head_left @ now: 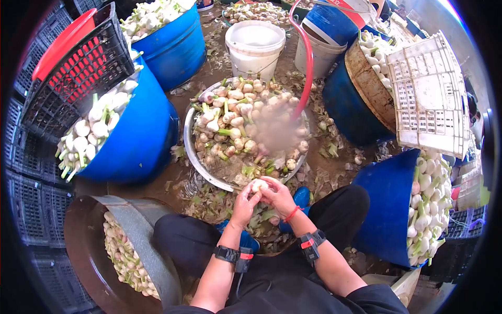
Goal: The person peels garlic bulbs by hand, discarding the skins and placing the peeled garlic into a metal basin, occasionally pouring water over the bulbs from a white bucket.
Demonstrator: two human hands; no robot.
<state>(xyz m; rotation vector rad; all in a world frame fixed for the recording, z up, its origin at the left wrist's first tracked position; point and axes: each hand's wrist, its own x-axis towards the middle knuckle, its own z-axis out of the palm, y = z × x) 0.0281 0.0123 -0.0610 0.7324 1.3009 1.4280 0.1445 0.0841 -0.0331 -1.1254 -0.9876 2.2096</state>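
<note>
Both hands meet over the near rim of a wide metal basin (189, 137) heaped with garlic bulbs (236, 121). Between them is one pale garlic bulb (258, 185). My left hand (244, 205) has its fingers closed on the bulb from the left. From the other side, my right hand (278, 195) grips the same bulb, its fingers curled over the top. The fingers hide part of the bulb. A red hose (307, 57) comes down into the heap, and a blurred patch covers the garlic near its end.
Blue tubs of garlic stand at left (149, 125), back left (180, 49) and right (380, 201). A metal tub (141, 222) is at near left. A white bucket (254, 49) stands behind the basin. A white crate (429, 94) leans at right. Peelings (334, 180) litter the wet floor.
</note>
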